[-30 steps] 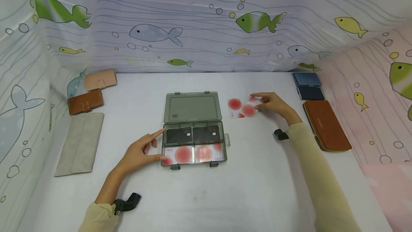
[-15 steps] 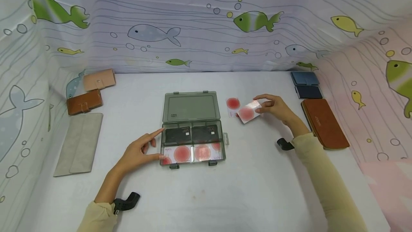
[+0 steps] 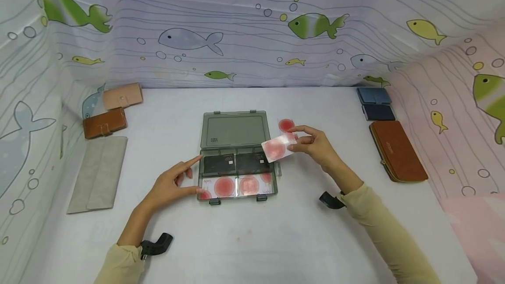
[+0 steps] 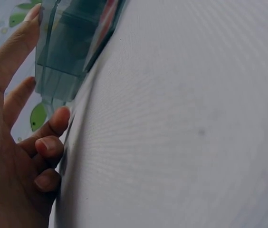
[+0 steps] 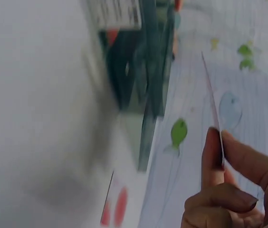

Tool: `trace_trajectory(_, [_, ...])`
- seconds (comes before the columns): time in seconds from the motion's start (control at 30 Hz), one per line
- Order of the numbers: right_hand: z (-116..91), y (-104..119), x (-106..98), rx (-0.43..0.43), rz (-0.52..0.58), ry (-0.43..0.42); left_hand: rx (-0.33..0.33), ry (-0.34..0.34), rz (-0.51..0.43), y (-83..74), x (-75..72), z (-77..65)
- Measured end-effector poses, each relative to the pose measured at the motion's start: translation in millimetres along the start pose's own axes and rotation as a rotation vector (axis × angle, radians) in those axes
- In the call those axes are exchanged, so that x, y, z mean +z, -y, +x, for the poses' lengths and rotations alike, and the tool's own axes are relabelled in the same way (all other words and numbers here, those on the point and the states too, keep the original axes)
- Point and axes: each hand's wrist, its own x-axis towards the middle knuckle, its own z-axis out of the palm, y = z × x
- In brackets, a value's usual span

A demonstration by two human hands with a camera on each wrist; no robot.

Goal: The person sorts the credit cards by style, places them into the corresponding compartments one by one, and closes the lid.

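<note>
A white card with red circles (image 3: 275, 148) is pinched between thumb and fingers of my right hand (image 3: 313, 146), tilted over the right edge of the box. In the right wrist view the card (image 5: 212, 102) shows edge-on. The open grey-green translucent plastic box (image 3: 238, 196) holds black VIP cards (image 3: 218, 165) in its back compartments and red-circle cards (image 3: 224, 187) in the front ones. My left hand (image 3: 169, 187) touches the box's left side, thumb and index finger spread along it. Another red-circle card (image 3: 286, 125) lies on the table, partly hidden behind my right hand.
At the left lie a beige wallet (image 3: 123, 96), a brown wallet (image 3: 104, 123) and a grey pouch (image 3: 96, 174). Blue wallet (image 3: 374, 95), dark card case (image 3: 378, 112) and brown zip wallet (image 3: 398, 151) lie at the right. Fish-patterned cloth (image 3: 252, 30) surrounds the white table.
My right hand has lifted the red-circle card off the one on the table and carried it left to the box's right edge. The left hand has stayed in place.
</note>
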Motion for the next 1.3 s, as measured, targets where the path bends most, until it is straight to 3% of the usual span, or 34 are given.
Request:
trace_trajectory(0.47, [-23.7, 14.4, 98.7, -0.008, 0.038, 0.059, 0.009, 0.004, 0.0, 3.0, 1.7, 0.6])
trace_trajectory(0.8, [-35.0, 14.1, 142.8, -0.026, -0.023, 0.006, -0.002, 0.01, 0.005, 0.3, -0.2, 1.3])
trace_trajectory(1.1, [-43.8, 4.0, 172.0, -0.174, -0.239, -0.092, -0.011, 0.011, 0.018, -0.6, -1.7, 0.5])
trace_trajectory(1.3, [-44.4, 7.0, 179.8, -0.178, -0.372, -0.087, -0.021, 0.009, 0.013, -1.2, -2.4, -0.3])
